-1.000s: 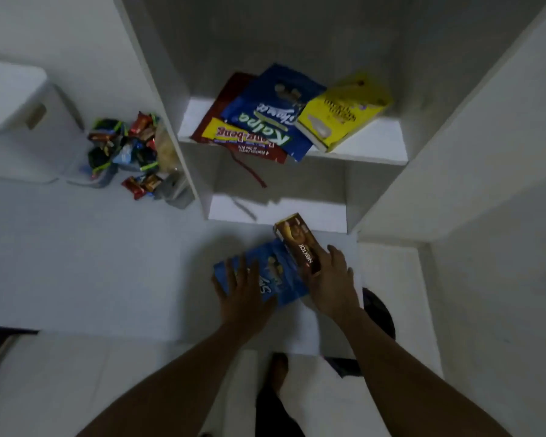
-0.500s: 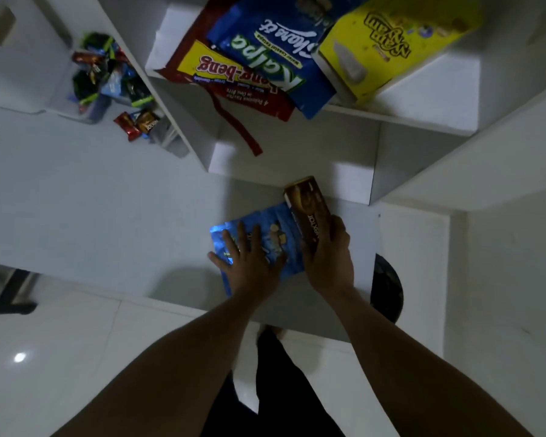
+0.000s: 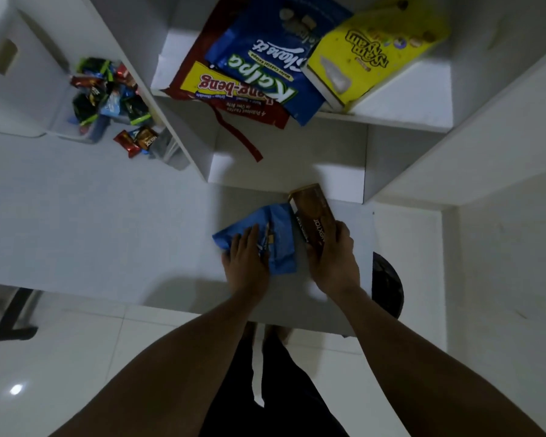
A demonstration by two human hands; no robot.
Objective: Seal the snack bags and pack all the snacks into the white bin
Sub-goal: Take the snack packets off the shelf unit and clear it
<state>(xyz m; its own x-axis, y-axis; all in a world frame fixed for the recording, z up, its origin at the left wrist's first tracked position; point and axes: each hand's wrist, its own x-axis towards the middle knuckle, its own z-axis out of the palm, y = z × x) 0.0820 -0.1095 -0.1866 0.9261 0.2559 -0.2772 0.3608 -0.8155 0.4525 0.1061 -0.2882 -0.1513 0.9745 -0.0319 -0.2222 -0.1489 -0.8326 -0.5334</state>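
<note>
Head, left hand (image 3: 246, 263) on bag (image 3: 281, 244), right hand (image 3: 333, 263) holding box (image 3: 312, 206) near desk edge (image 3: 372, 241)

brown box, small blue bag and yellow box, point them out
brown box (image 3: 312, 209): head view, middle of its top face
small blue bag (image 3: 281, 247): head view, its crumpled right half
yellow box (image 3: 375, 55): head view, middle of its printed face

Left hand (image 3: 248, 266) rests flat on blue bag (image 3: 265, 241); right hand (image 3: 333, 261) grips brown box (image 3: 312, 212) beside it on white table (image 3: 108, 216).
</note>
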